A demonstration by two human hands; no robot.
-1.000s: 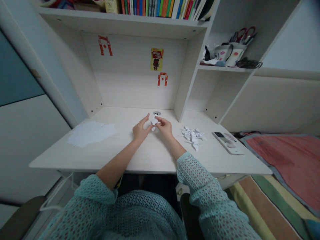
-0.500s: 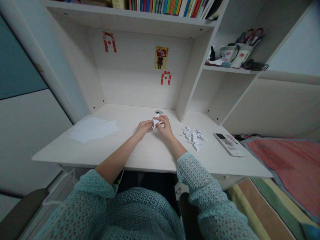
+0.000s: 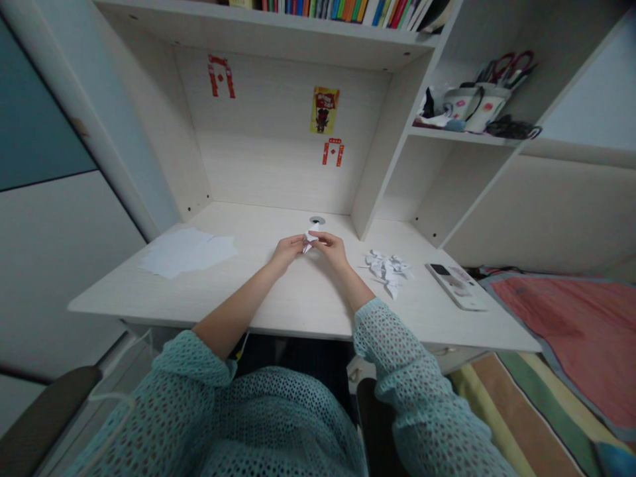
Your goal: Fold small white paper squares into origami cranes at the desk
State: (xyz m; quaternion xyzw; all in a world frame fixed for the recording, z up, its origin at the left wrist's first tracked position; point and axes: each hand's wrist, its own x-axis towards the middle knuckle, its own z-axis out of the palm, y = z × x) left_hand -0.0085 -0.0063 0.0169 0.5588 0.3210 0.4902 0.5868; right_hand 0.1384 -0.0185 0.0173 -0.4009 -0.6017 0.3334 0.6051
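A small piece of folded white paper (image 3: 311, 237) is held between my two hands, above the middle of the desk towards its back. My left hand (image 3: 288, 252) grips its left side, fingers closed. From the right, my right hand (image 3: 330, 248) pinches the paper between thumb and fingers. Pointed corners of the paper stick out above and below the fingertips; the rest is partly covered. To the right lies a pile of small folded paper pieces (image 3: 387, 267). Flat white sheets (image 3: 189, 252) are spread on the left of the desk.
The white desk (image 3: 298, 301) has a round cable hole (image 3: 317, 220) behind my hands. A phone (image 3: 456, 286) lies at the right. Upright dividers and shelves rise behind, with books (image 3: 348, 10) above and a pen cup (image 3: 484, 106) with scissors at upper right.
My right hand's fingers have shifted from over the top of the paper to a flatter pinch on its right side. More of the paper's pointed top shows. The camera view has moved slightly.
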